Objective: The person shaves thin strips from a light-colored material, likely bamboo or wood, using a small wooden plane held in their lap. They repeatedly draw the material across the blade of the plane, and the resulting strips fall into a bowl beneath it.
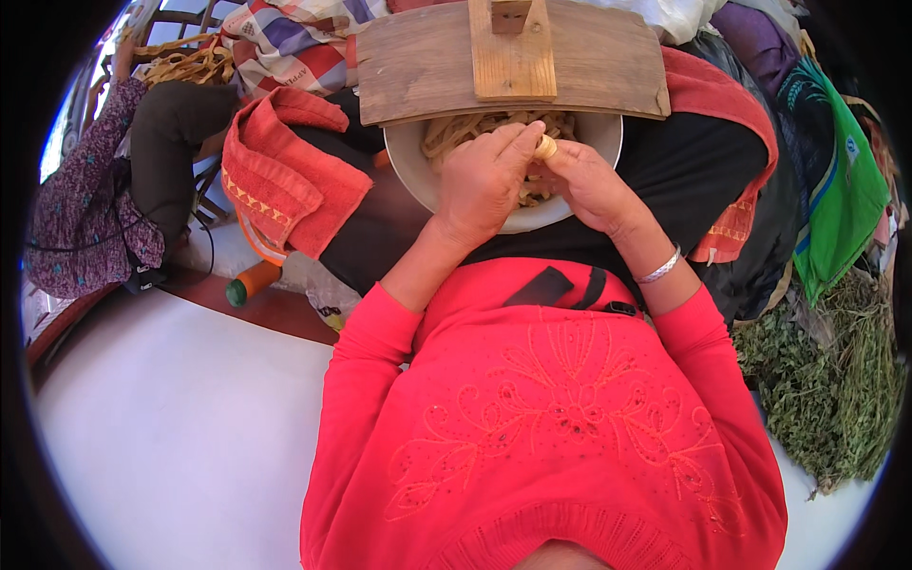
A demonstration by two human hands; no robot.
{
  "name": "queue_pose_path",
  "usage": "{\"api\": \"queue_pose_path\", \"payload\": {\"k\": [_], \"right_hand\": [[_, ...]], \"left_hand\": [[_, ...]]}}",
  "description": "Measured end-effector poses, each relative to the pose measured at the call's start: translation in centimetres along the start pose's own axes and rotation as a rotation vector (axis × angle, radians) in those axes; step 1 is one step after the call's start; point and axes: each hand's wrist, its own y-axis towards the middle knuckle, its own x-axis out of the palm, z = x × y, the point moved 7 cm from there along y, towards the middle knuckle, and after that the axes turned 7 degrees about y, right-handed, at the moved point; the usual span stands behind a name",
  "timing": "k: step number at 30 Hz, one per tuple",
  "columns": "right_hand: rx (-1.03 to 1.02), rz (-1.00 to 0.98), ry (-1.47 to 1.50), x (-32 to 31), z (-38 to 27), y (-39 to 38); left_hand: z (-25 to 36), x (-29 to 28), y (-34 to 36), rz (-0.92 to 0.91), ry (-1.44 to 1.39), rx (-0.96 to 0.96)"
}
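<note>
My left hand [483,180] and my right hand [586,190] meet over a wide pale bowl [409,176], fingers curled together around a small pale-yellow coiled piece [545,146]; both thumbs are close to it. Inside the bowl lie tan, strip-like pieces [454,133], partly hidden by my hands. A wooden board [418,66] with a wooden block [515,71] on it lies across the bowl's far side. The bowl sits between my dark-trousered legs.
Red towels [285,171] lie at left and right, with patterned cloths [85,209], a checked bag [275,47] and an orange tube [256,281] at left. At right are a green bag [836,190] and bundles of dried greenery [817,380]. A white surface [171,408] is around me.
</note>
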Motion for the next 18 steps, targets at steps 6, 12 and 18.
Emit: {"api": "queue_pose_path", "payload": {"k": [6,12,18], "right_hand": [[0.048,-0.218,0.336,1.1,-0.2,0.0],[-0.625,0.134,-0.576,1.1,-4.5,-0.8],[-0.737,0.184,-0.741,1.7,-6.3,-1.8]], "left_hand": [[-0.3,0.3,0.0,-0.137,-0.369,-0.225],[-1.6,1.2,1.6,-0.191,-0.393,-0.398],[-3.2,4.4,-1.0,-0.280,-0.863,-0.777]]}}
